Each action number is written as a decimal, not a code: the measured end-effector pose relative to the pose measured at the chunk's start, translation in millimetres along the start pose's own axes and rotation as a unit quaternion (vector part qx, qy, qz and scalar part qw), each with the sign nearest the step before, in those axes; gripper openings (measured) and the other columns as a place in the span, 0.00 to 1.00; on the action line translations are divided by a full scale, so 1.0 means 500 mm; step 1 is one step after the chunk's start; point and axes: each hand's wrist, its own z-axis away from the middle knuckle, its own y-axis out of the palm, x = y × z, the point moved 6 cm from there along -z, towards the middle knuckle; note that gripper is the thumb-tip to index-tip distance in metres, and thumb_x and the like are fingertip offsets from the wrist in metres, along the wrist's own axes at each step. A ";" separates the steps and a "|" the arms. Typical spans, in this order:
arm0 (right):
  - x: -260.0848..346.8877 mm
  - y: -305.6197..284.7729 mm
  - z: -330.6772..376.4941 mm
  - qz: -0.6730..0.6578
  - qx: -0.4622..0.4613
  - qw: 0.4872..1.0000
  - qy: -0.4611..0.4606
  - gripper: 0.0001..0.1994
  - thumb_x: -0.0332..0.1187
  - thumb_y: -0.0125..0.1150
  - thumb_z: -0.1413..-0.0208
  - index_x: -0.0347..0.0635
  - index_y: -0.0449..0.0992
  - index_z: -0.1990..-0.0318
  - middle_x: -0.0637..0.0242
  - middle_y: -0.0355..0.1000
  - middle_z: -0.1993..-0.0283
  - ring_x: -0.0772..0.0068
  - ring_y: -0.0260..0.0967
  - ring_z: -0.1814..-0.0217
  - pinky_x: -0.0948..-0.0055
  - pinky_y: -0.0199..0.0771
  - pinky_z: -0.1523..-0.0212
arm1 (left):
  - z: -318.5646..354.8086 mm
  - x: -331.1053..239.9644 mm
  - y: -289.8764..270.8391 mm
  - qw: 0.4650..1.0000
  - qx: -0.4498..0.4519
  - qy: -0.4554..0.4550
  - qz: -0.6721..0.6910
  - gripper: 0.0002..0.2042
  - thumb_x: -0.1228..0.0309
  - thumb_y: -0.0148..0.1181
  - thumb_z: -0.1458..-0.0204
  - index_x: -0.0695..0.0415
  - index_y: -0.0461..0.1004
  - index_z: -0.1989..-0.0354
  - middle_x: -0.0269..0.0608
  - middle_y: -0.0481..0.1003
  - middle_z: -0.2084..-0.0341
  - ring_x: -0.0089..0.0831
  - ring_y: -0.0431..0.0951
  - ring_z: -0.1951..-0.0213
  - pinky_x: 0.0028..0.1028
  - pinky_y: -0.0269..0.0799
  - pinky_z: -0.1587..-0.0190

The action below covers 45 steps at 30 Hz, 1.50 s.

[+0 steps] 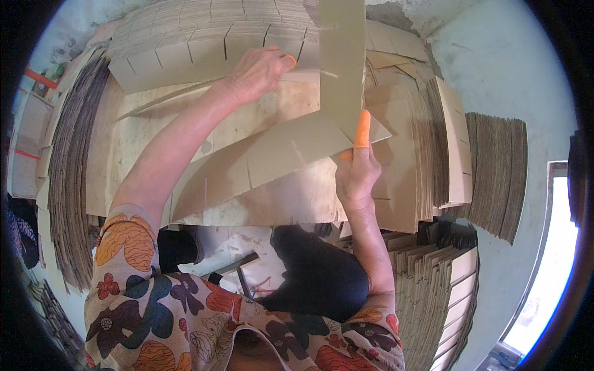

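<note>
Two hands are working on a slotted cardboard sheet that is lying across a wooden table. The right hand is pinching the sheet's near right corner, with an orange rubber cap covering the raised fingertip that is pressing against the card. One flap of the sheet is standing upright just beyond that fingertip, rising toward the top of the view. The left hand is reaching farther across the table, fingers curled down onto the far edge of the sheet where it is meeting a stack of flat cardboard; another orange cap is showing on one of its fingertips. Whether the left hand is gripping or only pressing is not clear. The sheet is bowing slightly, its left end resting on the table near the person's left forearm.

Further stacks of cardboard blanks are standing on edge around the table: one pile on the left, another pile on the right, and a lower pile beside the person's right elbow. The person is wearing a patterned top with orange and dark shapes.
</note>
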 end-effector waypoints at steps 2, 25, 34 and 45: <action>-0.007 0.006 0.002 -0.016 0.024 0.997 0.073 0.39 0.15 0.49 0.54 0.52 0.48 0.32 0.55 0.72 0.52 0.62 0.74 0.58 0.71 0.73 0.57 | -0.001 -0.017 -0.012 1.000 0.004 0.003 0.006 0.08 0.81 0.57 0.65 0.58 0.70 0.73 0.41 0.70 0.79 0.37 0.73 0.68 0.34 0.73 0.68; -0.003 0.022 0.021 0.005 0.017 1.000 0.005 0.39 0.14 0.50 0.61 0.41 0.53 0.35 0.52 0.71 0.60 0.63 0.69 0.74 0.72 0.72 0.72 | -0.063 0.146 0.050 0.982 0.060 -0.143 -0.111 0.22 0.63 0.69 0.62 0.60 0.68 0.60 0.47 0.73 0.66 0.42 0.71 0.57 0.37 0.69 0.57; -0.001 0.018 0.023 -0.003 0.010 1.000 -0.028 0.39 0.15 0.53 0.61 0.40 0.53 0.35 0.52 0.70 0.57 0.60 0.72 0.70 0.70 0.75 0.70 | -0.053 0.135 0.042 0.992 0.032 -0.087 -0.081 0.09 0.75 0.62 0.59 0.59 0.72 0.68 0.42 0.74 0.70 0.40 0.73 0.59 0.37 0.71 0.59; -0.013 0.019 0.027 0.012 0.013 1.000 -0.012 0.38 0.16 0.56 0.61 0.40 0.55 0.37 0.51 0.69 0.56 0.56 0.74 0.69 0.66 0.77 0.72 | -0.060 0.131 0.042 0.993 0.073 -0.069 -0.067 0.08 0.80 0.58 0.60 0.59 0.72 0.69 0.42 0.73 0.73 0.39 0.72 0.63 0.37 0.71 0.63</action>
